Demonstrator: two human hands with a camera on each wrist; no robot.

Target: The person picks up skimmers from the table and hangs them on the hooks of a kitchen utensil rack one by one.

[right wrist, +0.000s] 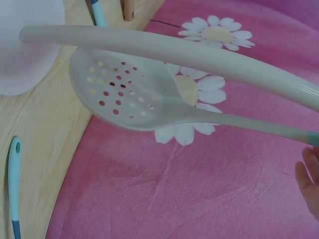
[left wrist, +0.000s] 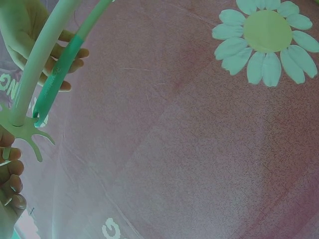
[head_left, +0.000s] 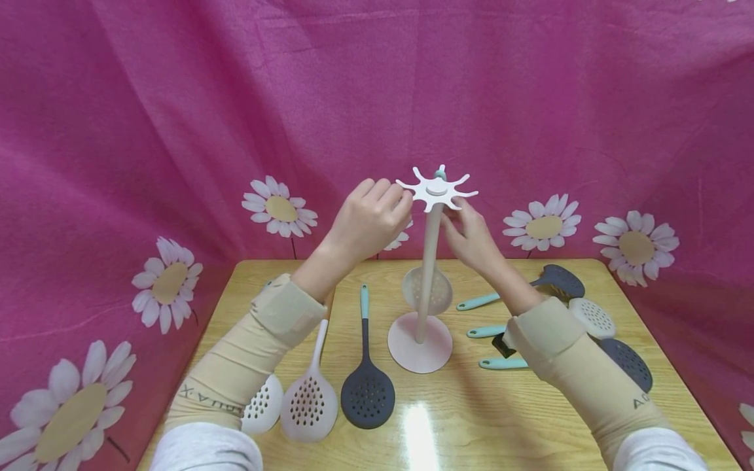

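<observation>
A pale utensil rack (head_left: 430, 261) stands upright on a round base, its star-shaped top (head_left: 437, 190) fanning out into several hooks. My left hand (head_left: 374, 212) pinches one of those hooks with curled fingers at the left side. A pale slotted spoon (right wrist: 164, 114) hangs from a hook at the far side, bowl down behind the pole. Its turquoise handle (left wrist: 56, 79) reaches up to the hook in the left wrist view. My right hand (head_left: 474, 239) is right at this handle, the fingers fairly straight and passing behind it.
Left of the rack lie a dark slotted turner (head_left: 366, 374), a pale slotted turner (head_left: 309, 428) and a white one (head_left: 268, 418) partly under my left sleeve. Right of it lie a dark ladle (head_left: 565, 278), a white slotted utensil (head_left: 589, 314) and a dark one (head_left: 627, 363).
</observation>
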